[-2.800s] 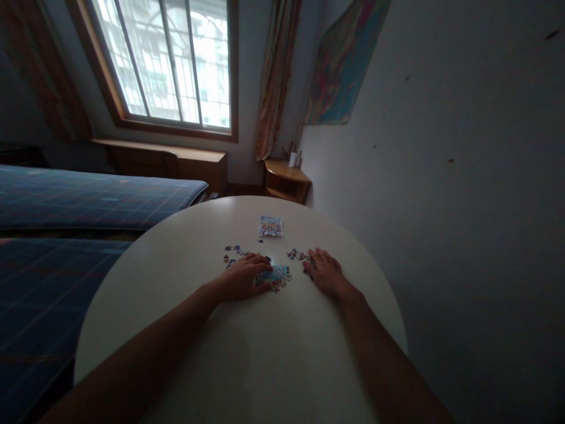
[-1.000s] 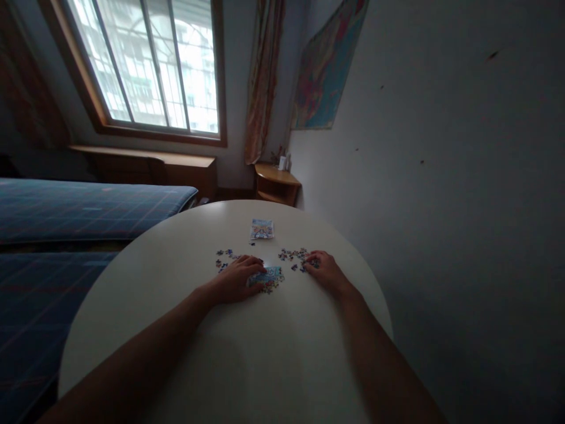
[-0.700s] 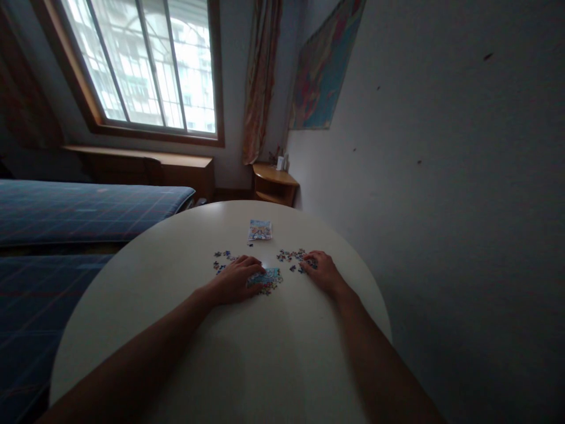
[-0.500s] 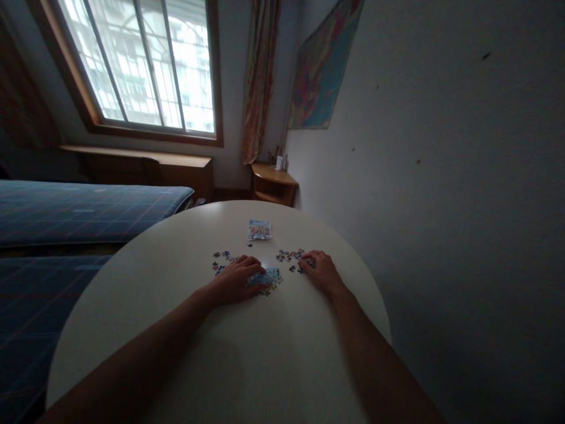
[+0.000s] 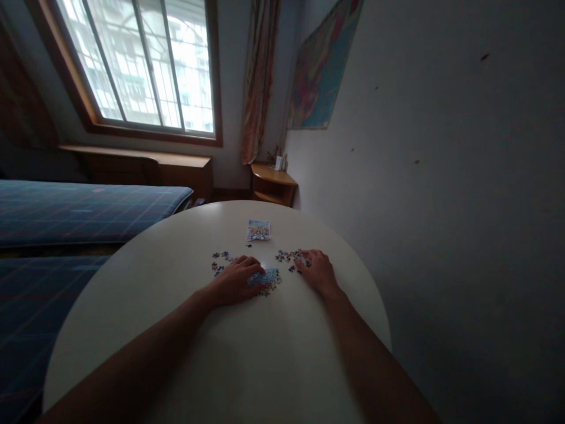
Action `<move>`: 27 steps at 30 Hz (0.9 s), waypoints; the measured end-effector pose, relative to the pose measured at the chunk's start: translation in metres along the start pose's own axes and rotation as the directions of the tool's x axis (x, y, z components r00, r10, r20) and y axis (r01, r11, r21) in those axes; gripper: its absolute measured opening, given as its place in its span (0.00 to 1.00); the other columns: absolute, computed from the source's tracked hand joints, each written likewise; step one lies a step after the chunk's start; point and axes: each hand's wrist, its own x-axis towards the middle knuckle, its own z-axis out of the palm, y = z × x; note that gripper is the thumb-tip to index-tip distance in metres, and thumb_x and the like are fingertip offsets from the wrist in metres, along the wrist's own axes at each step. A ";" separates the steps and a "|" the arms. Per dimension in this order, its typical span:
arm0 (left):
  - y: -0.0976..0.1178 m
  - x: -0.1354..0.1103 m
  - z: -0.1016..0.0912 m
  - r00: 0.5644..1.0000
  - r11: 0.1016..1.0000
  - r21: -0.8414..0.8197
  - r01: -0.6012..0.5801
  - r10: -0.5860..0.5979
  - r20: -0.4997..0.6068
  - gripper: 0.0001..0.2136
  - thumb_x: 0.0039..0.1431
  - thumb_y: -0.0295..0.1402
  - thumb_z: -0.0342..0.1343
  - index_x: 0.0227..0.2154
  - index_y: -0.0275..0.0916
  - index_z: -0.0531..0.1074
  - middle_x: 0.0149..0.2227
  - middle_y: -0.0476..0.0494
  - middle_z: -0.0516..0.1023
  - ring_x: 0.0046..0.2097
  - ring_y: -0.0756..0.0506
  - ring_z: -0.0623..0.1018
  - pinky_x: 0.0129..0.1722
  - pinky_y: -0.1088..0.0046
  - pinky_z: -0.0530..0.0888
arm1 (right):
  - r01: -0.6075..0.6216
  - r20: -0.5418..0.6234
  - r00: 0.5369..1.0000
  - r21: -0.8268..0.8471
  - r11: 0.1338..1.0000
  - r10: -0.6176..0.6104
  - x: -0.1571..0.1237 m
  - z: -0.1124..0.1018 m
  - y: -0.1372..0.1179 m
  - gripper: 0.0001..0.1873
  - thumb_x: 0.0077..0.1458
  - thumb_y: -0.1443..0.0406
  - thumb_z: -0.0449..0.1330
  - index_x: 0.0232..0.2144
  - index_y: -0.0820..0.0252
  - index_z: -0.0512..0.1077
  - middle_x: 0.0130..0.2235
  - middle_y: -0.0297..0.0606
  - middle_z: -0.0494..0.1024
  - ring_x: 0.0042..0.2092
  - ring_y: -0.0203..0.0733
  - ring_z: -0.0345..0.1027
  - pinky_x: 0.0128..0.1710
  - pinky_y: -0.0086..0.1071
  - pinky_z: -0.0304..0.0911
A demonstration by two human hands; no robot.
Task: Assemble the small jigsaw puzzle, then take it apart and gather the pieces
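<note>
A partly joined jigsaw puzzle (image 5: 267, 279), blue at the top and multicoloured below, lies on the round white table (image 5: 273, 353). My left hand (image 5: 241, 279) rests over its left side, fingers stretched out and lying on it. My right hand (image 5: 318, 272) is at the loose puzzle pieces (image 5: 288, 255) on the right, its thumb and fingers apart and touching the pile; its fingertips cover some of them. More loose pieces (image 5: 216, 266) lie left of my left hand, partly hidden by it.
A small picture packet (image 5: 258, 230) lies farther back on the table, with a single piece (image 5: 249, 245) in front of it. A bed with a blue plaid cover (image 5: 88, 212) stands at the left. A wall (image 5: 441, 224) runs along the right. Behind the table is a wooden corner cabinet (image 5: 274, 174).
My right hand has shifted slightly left over the loose pieces. My left hand stays on the puzzle.
</note>
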 end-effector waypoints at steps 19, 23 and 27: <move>0.004 -0.008 -0.008 1.000 0.997 -0.078 -0.003 0.006 0.028 0.17 0.59 0.39 0.56 0.51 0.45 0.69 0.54 0.40 0.69 0.56 0.39 0.68 0.57 0.59 0.65 | -0.122 -0.075 0.989 0.032 0.992 0.124 0.016 0.004 0.008 0.11 0.49 0.55 0.63 0.29 0.55 0.80 0.42 0.41 0.80 0.44 0.48 0.73 0.45 0.36 0.66; 0.004 -0.008 -0.007 1.000 0.996 -0.083 -0.012 0.013 0.015 0.17 0.58 0.39 0.57 0.50 0.45 0.69 0.53 0.40 0.70 0.55 0.39 0.69 0.57 0.58 0.65 | -0.168 -0.061 0.983 0.050 0.985 0.170 0.020 0.006 0.008 0.12 0.47 0.54 0.63 0.27 0.54 0.80 0.44 0.43 0.80 0.42 0.50 0.74 0.42 0.38 0.68; 0.005 -0.008 -0.008 1.000 0.996 -0.084 -0.012 0.013 0.016 0.17 0.59 0.39 0.56 0.51 0.45 0.69 0.53 0.40 0.70 0.55 0.39 0.69 0.58 0.58 0.64 | -0.183 -0.054 0.981 0.049 0.982 0.186 0.023 0.009 0.009 0.11 0.46 0.55 0.63 0.26 0.54 0.80 0.40 0.43 0.82 0.40 0.49 0.75 0.40 0.38 0.68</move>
